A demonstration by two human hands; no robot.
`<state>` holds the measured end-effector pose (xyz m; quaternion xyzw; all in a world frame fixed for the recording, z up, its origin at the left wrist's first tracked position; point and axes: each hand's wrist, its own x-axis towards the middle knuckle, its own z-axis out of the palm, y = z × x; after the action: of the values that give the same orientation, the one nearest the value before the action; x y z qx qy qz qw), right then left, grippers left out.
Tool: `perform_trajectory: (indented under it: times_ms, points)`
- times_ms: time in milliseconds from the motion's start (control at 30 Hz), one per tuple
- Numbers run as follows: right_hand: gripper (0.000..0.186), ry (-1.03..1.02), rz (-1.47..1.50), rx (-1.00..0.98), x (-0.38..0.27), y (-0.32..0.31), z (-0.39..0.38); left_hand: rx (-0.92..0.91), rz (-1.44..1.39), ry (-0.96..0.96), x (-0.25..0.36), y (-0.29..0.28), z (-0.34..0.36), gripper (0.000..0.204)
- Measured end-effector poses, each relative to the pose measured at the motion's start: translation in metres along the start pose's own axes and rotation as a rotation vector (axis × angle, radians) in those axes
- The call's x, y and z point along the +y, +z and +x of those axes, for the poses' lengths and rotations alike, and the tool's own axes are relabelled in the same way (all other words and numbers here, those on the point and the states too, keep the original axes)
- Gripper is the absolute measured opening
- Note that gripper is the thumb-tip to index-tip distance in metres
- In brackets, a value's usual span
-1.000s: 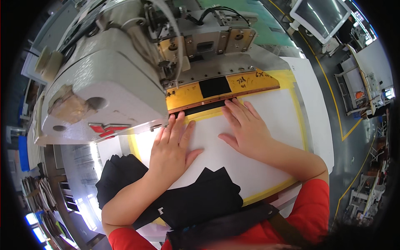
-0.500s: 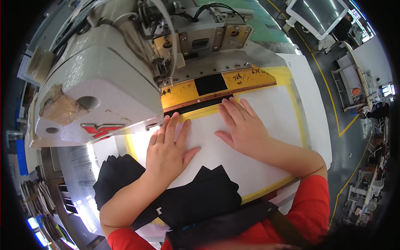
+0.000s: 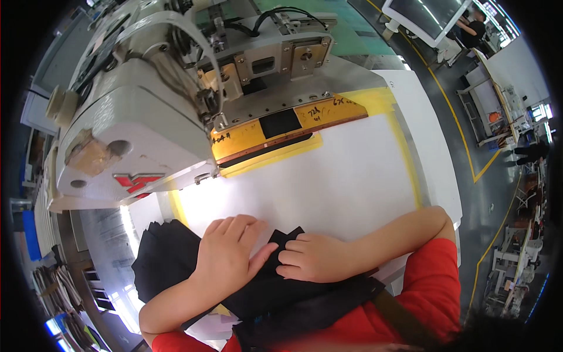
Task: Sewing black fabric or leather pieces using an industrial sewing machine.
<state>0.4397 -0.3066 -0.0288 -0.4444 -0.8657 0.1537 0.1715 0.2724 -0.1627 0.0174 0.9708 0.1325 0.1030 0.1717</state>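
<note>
My right hand (image 3: 314, 258) is closed on the upper corner of a black fabric piece (image 3: 261, 296) in the stack close to my body. Beside it, my left hand (image 3: 229, 252) has its fingers loosely bent and its thumb stretched toward the same corner; I see nothing held in it. More black fabric (image 3: 164, 255) lies bunched to the left, partly behind my left forearm. Farther off, a dark fabric strip (image 3: 272, 151) rests along the front edge of the yellow clamp plate (image 3: 334, 110), beside the sewing machine head (image 3: 141, 146). Both hands are apart from that strip.
A white work surface (image 3: 358, 170) edged with yellow tape spreads under the clamp. The machine head overhangs the left side. At the upper right are a monitor (image 3: 425, 20), a person (image 3: 472, 29) and a workbench (image 3: 489, 105). Stacked pieces (image 3: 50, 281) stand at the far left.
Both hands have left the strip at the clamp plate and come back toward my body. The right hand has taken hold of the black fabric stack's corner. The view has shifted slightly.
</note>
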Motion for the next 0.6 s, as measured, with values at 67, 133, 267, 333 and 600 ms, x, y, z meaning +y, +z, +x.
perform_trajectory:
  times_ms: [67, 133, 267, 333, 600]
  points:
    - [0.02, 0.001, 0.18, 0.042, 0.002, -0.001, -0.002, -0.183, -0.133, -0.054, 0.013, -0.015, -0.015, 0.039]
    - [0.018, 0.118, 0.325, 0.089, -0.001, -0.013, 0.002, -0.126, -0.181, -0.07, 0.014, -0.019, -0.028, 0.037]
    - [0.014, 0.087, 0.3, 0.256, 0.009, -0.014, 0.003, -0.174, -0.317, -0.175, 0.01, -0.018, -0.044, 0.029]
    - [0.013, 0.001, 0.228, 0.343, 0.012, -0.016, 0.006, -0.142, -0.265, -0.174, 0.01, -0.018, -0.047, 0.026]
    - [0.011, 0.365, 0.177, 0.183, 0.052, -0.074, 0.012, 0.055, -0.242, -0.191, -0.006, -0.014, -0.008, 0.012]
